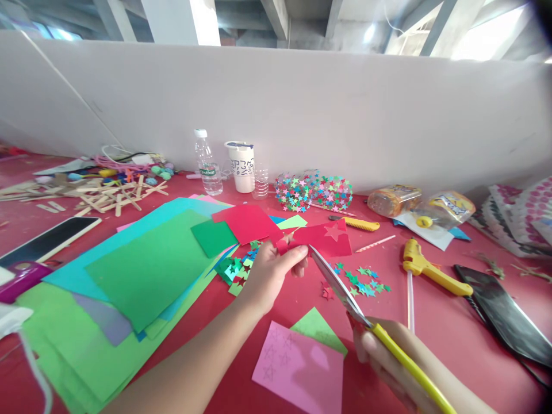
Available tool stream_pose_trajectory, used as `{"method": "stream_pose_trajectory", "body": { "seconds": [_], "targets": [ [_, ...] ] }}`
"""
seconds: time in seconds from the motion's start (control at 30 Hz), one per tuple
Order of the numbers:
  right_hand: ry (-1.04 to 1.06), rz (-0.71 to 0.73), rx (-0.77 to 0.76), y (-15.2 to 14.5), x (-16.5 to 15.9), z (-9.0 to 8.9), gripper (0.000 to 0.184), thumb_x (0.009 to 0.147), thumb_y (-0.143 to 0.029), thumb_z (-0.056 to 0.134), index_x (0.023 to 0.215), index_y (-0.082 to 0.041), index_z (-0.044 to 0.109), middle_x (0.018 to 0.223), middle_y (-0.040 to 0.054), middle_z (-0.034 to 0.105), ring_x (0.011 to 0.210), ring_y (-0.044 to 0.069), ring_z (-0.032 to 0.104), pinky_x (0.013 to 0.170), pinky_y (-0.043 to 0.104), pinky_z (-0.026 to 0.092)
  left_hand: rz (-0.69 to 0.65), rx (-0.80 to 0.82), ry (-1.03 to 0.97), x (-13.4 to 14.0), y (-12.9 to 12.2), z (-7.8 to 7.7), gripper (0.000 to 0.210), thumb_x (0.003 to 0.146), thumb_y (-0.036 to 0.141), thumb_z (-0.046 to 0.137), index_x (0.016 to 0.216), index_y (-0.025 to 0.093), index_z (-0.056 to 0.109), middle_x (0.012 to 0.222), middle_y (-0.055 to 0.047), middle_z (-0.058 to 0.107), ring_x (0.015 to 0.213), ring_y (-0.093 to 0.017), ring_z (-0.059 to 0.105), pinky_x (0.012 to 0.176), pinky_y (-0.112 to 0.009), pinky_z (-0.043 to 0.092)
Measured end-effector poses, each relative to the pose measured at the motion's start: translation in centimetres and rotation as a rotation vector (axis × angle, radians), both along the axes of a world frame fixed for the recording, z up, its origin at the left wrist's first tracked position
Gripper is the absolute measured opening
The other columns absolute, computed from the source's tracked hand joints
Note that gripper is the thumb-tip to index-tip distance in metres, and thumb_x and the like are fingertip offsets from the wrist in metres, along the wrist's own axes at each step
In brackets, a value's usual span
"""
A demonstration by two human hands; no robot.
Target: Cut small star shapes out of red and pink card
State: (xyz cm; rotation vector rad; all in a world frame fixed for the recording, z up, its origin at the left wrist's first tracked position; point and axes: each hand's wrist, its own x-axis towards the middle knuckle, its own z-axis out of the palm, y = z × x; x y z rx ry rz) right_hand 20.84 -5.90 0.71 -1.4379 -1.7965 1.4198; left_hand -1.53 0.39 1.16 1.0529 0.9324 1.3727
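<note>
My left hand (pixel 276 267) is closed on a strip of red paper (pixel 319 237) that has a star-shaped hole near its right end. Yellow-handled scissors (pixel 340 287) are in my right hand (pixel 383 351), their blade tips reaching the paper beside my left fingertips. Whether the blades are parted is hard to make out. Small cut stars (pixel 364 282) in green, blue and red lie behind the scissors, and more scraps and stars (pixel 239 270) sit left of my left hand. Below my hands is a pink sheet (pixel 302 368) with pencilled stars, overlapping a light green piece (pixel 319 328).
Stacked coloured paper (pixel 150 264) covers the left side. A yellow glue gun (pixel 425 267), a yellow cutter knife (pixel 357 223) and a dark phone (pixel 504 310) lie right. A water bottle (pixel 209 167), a white cup (pixel 242 167) and star-covered bottles (pixel 313 192) line the back wall.
</note>
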Motion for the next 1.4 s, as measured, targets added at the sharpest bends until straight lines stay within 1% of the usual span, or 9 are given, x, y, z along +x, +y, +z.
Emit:
{"method": "stream_pose_trajectory", "body": {
  "seconds": [0.13, 0.33, 0.47, 0.67, 0.93, 1.0, 1.13, 1.23, 1.4],
  "targets": [
    [0.005, 0.042, -0.002, 0.0, 0.0, 0.0, 0.068, 0.082, -0.087, 0.045, 0.063, -0.022, 0.058, 0.055, -0.0051, 0.039, 0.05, 0.013, 0.038, 0.05, 0.025, 0.037, -0.009, -0.021, -0.025, 0.6, -0.5, -0.2, 0.022, 0.078, 0.032, 0.072, 0.062, 0.018, 0.067, 0.057, 0.0, 0.062, 0.054, -0.011, 0.054, 0.059, -0.025, 0.043],
    [0.018, -0.047, 0.002, -0.9, -0.4, 0.4, 0.069, 0.082, -0.087, 0.045, 0.069, -0.021, 0.063, 0.06, -0.0039, 0.047, 0.053, 0.013, 0.042, 0.049, 0.023, 0.039, 0.019, -0.042, -0.014, 1.1, -1.0, -0.8, 0.029, 0.082, 0.036, 0.072, 0.06, 0.018, 0.066, 0.058, 0.0, 0.062, 0.058, -0.012, 0.055, 0.062, -0.026, 0.043],
    [0.053, -0.098, -0.062, -1.1, -0.4, 0.0, 0.068, 0.078, -0.088, 0.05, 0.067, -0.021, 0.059, 0.063, -0.0033, 0.049, 0.055, 0.014, 0.044, 0.051, 0.023, 0.041, 0.034, -0.036, -0.037, 1.4, -1.1, -1.2, 0.03, 0.084, 0.038, 0.071, 0.061, 0.019, 0.067, 0.059, 0.0, 0.063, 0.059, -0.012, 0.056, 0.064, -0.027, 0.044],
    [0.038, -0.208, -0.205, -1.3, -0.1, -1.0, 0.075, 0.07, -0.092, 0.053, 0.08, -0.018, 0.064, 0.064, -0.0038, 0.049, 0.055, 0.012, 0.038, 0.051, 0.022, 0.035, 0.033, -0.038, -0.064, 1.5, -1.2, -1.1, 0.029, 0.083, 0.037, 0.072, 0.061, 0.019, 0.067, 0.058, 0.0, 0.062, 0.058, -0.011, 0.055, 0.064, -0.026, 0.043],
    [0.041, -0.166, -0.107, -0.9, 0.0, -0.3, 0.072, 0.071, -0.091, 0.053, 0.071, -0.02, 0.065, 0.063, -0.0006, 0.056, 0.056, 0.016, 0.052, 0.055, 0.026, 0.045, 0.004, -0.051, -0.083, 1.1, -1.0, -0.5, 0.025, 0.081, 0.032, 0.073, 0.061, 0.018, 0.068, 0.059, 0.0, 0.062, 0.057, -0.011, 0.054, 0.062, -0.027, 0.043],
    [0.033, -0.173, -0.111, -1.2, -0.2, -0.6, 0.073, 0.071, -0.092, 0.051, 0.071, -0.02, 0.064, 0.063, -0.0009, 0.054, 0.055, 0.015, 0.049, 0.054, 0.025, 0.046, 0.016, -0.052, -0.077, 1.2, -1.0, -0.7, 0.026, 0.082, 0.033, 0.073, 0.061, 0.018, 0.068, 0.059, 0.0, 0.062, 0.058, -0.011, 0.054, 0.063, -0.026, 0.043],
    [0.034, -0.242, -0.137, -1.6, -0.4, -1.5, 0.073, 0.07, -0.092, 0.052, 0.074, -0.021, 0.066, 0.063, -0.0007, 0.054, 0.061, 0.018, 0.054, 0.058, 0.027, 0.05, 0.039, -0.043, -0.11, 1.8, -1.4, -1.2, 0.026, 0.084, 0.035, 0.072, 0.064, 0.019, 0.068, 0.06, 0.0, 0.062, 0.061, -0.011, 0.055, 0.065, -0.026, 0.044],
    [0.043, -0.218, -0.164, -1.5, -0.4, -1.8, 0.071, 0.072, -0.09, 0.054, 0.077, -0.021, 0.068, 0.06, -0.0026, 0.05, 0.058, 0.017, 0.052, 0.057, 0.027, 0.05, 0.064, -0.067, -0.155, 2.4, -1.6, -1.5, 0.026, 0.084, 0.036, 0.073, 0.064, 0.019, 0.068, 0.061, 0.0, 0.062, 0.061, -0.011, 0.054, 0.064, -0.026, 0.043],
    [0.107, -0.148, -0.182, -1.2, -0.8, -0.5, 0.068, 0.072, -0.089, 0.055, 0.069, -0.021, 0.063, 0.053, -0.004, 0.049, 0.053, 0.016, 0.053, 0.056, 0.025, 0.052, 0.103, -0.097, -0.157, 2.9, -2.0, -1.5, 0.031, 0.083, 0.037, 0.073, 0.059, 0.019, 0.065, 0.058, 0.0, 0.059, 0.062, -0.012, 0.053, 0.066, -0.026, 0.043]
  ]
}}
